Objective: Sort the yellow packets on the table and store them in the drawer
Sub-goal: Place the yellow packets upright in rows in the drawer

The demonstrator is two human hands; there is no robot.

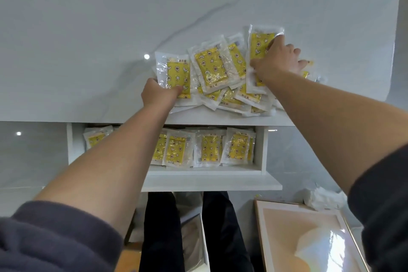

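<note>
A loose pile of yellow packets (pixel 212 68) in clear wrappers lies near the front edge of the white marble table (pixel 88 51). My left hand (pixel 157 94) grips the leftmost packet (pixel 176 73) at its lower edge, thumb on top. My right hand (pixel 276 59) holds an upright packet (pixel 258 48) at the right side of the pile, fingers over its top. Below the table edge the white drawer (pixel 263 152) stands pulled out. Rows of yellow packets (pixel 209 148) fill it, and my left forearm hides part of them.
A framed peach-coloured picture (pixel 309 240) lies on the floor at the lower right, with crumpled white paper (pixel 324 200) beside it. A white box (pixel 194 238) sits between my legs under the drawer.
</note>
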